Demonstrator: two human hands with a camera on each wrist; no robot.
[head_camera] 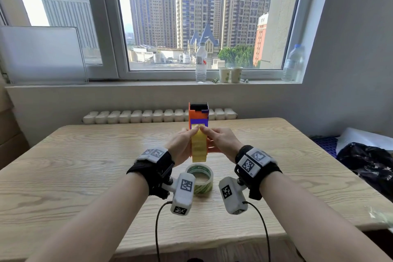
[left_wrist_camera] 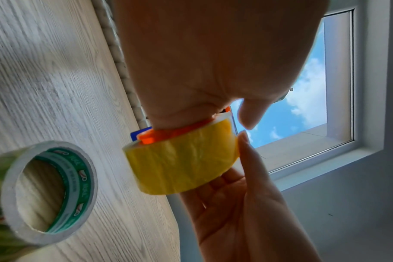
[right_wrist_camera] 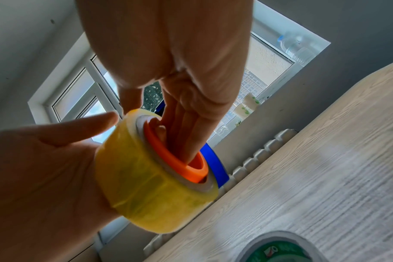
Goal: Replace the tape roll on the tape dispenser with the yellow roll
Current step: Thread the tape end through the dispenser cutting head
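The tape dispenser (head_camera: 198, 112), orange and blue, is held upright above the wooden table (head_camera: 85, 166). The yellow roll (head_camera: 198, 147) sits on its orange hub (right_wrist_camera: 175, 159). My left hand (head_camera: 180, 144) grips the dispenser's left side, palm against it. My right hand (head_camera: 223, 142) holds the roll from the right, with its fingers (right_wrist_camera: 191, 138) reaching into the hub. Both thumbs meet on top of the roll. In the left wrist view the yellow roll (left_wrist_camera: 182, 159) shows between both hands. The old clear roll with a green core (head_camera: 200, 178) lies flat on the table below my hands.
A water bottle (head_camera: 201, 61), two paper cups (head_camera: 230, 74) and another bottle (head_camera: 294, 64) stand on the window sill. A white panel (head_camera: 42, 55) leans at the left of the sill. A dark bag (head_camera: 365, 166) lies beside the table's right edge.
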